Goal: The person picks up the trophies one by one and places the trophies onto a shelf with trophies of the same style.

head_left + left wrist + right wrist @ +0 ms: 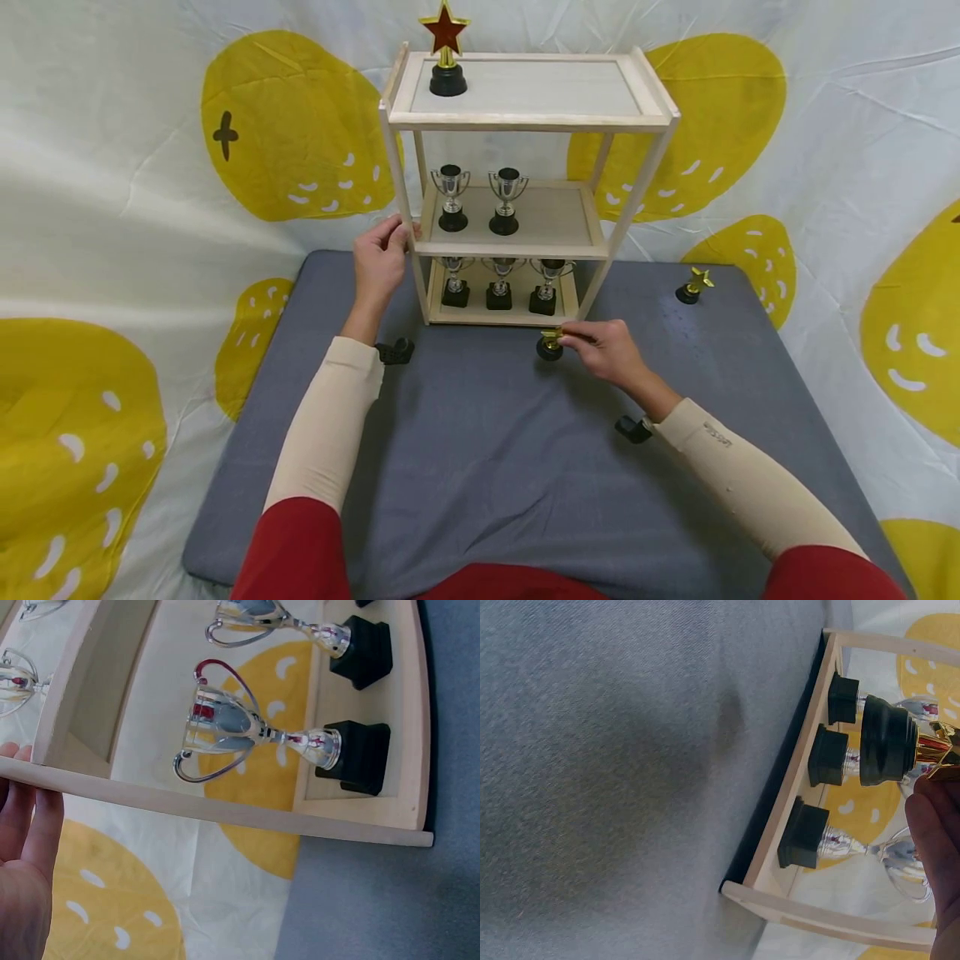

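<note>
My right hand (611, 354) pinches a gold star trophy (550, 347) by its star, holding it in front of the shelf's lower right corner. In the right wrist view its round black base (887, 742) shows, with the fingers partly hiding the gold top. My left hand (381, 260) holds the left post of the wooden shelf (510, 250) near the middle board. Two silver cup trophies (504, 204) stand on that middle board. Three more silver cups (225, 727) with square black bases stand on the bottom board. A red-and-gold star trophy (447, 79) stands at the top board's left.
Another small gold star trophy (688, 292) stands on the grey padded surface (487, 467), right of the shelf. Behind hangs a white cloth (112, 167) with yellow shapes. Black wrist devices (632, 429) sit at both wrists.
</note>
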`<state>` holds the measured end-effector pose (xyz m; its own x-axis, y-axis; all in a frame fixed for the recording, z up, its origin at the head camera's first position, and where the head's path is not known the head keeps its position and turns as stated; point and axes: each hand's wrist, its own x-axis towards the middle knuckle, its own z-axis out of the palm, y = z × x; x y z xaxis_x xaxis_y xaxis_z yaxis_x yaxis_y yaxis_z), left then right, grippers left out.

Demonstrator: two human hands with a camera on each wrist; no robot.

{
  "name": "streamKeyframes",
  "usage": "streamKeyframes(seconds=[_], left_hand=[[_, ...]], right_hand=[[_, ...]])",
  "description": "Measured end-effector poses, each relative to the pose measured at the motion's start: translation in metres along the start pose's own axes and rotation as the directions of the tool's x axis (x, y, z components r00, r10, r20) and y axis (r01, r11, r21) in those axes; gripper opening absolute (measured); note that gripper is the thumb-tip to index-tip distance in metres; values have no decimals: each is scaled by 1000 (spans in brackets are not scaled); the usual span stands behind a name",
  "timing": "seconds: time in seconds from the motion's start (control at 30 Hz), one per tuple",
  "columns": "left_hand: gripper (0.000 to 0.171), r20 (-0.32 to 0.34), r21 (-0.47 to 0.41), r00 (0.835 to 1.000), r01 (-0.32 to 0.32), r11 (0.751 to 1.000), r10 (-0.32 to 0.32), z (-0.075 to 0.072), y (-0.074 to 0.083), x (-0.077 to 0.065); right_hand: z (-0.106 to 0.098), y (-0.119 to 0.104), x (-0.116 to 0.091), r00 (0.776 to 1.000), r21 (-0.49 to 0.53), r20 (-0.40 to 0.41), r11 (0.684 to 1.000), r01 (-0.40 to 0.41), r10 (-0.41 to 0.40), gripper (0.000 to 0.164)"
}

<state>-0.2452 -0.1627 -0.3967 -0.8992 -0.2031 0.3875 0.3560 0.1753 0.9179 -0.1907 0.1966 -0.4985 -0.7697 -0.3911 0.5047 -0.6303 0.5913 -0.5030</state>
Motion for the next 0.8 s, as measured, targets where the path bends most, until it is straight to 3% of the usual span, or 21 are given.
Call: streamKeyframes(seconds=[0.07, 0.3, 0.5, 0.8], left_hand=[[28, -3, 7, 1000, 7, 1000, -7, 0, -2, 1], [30, -7, -6, 1000, 2, 1000, -2, 0, -32, 12], [30, -12, -23, 1000, -18, 1000, 18, -1, -35, 13], [30, -1, -19, 1000, 27, 999, -27, -2, -33, 12]], right_hand=[[1, -2, 2, 1000, 6, 6, 1000, 8, -8, 21], [6, -8, 7, 999, 26, 12, 998, 49, -50, 21], [9, -14, 12, 996, 33, 12, 996, 84, -84, 22], [12, -24, 19, 993, 39, 17, 992, 120, -121, 22]])
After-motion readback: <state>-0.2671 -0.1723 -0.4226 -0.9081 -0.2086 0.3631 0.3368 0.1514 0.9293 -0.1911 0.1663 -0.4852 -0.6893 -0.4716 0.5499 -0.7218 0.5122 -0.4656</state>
